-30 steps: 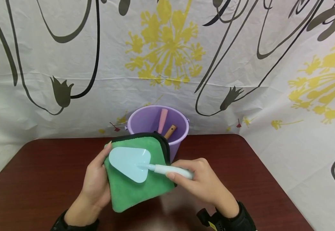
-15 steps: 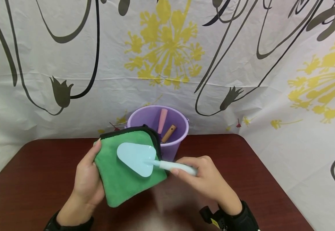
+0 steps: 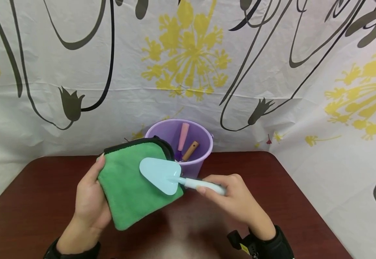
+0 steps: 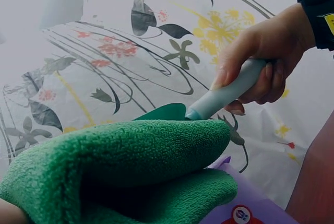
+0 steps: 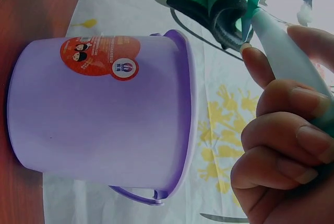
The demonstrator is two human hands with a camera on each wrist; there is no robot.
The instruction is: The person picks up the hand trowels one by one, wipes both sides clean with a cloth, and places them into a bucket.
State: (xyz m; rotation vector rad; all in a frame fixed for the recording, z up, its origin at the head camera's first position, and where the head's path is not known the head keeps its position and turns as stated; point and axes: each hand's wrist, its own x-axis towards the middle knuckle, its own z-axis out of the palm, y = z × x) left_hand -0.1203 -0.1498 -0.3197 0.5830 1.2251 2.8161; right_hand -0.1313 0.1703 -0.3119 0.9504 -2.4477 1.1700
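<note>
My left hand (image 3: 92, 201) holds a folded green towel (image 3: 126, 190) with black edging by its left side, thumb on the front. Folded layers of the towel show in the left wrist view. My right hand (image 3: 236, 198) grips the pale handle of a light blue toy trowel (image 3: 162, 174). Its blade points left and overlaps the right part of the towel in the head view. In the right wrist view several fingers (image 5: 282, 135) curl round the handle, and the blade is right at the towel's black edge.
Behind the towel a purple bucket (image 3: 204, 154) stands at the back of the dark red table (image 3: 256, 169). Inside it lean a pink handle (image 3: 183, 136) and a brown wooden handle (image 3: 190, 151). A white patterned curtain (image 3: 272, 79) hangs behind the table.
The left hand has moved left and slightly up with the towel. The right hand and trowel have shifted a little right and up, so the blade now lies over the towel's right part.
</note>
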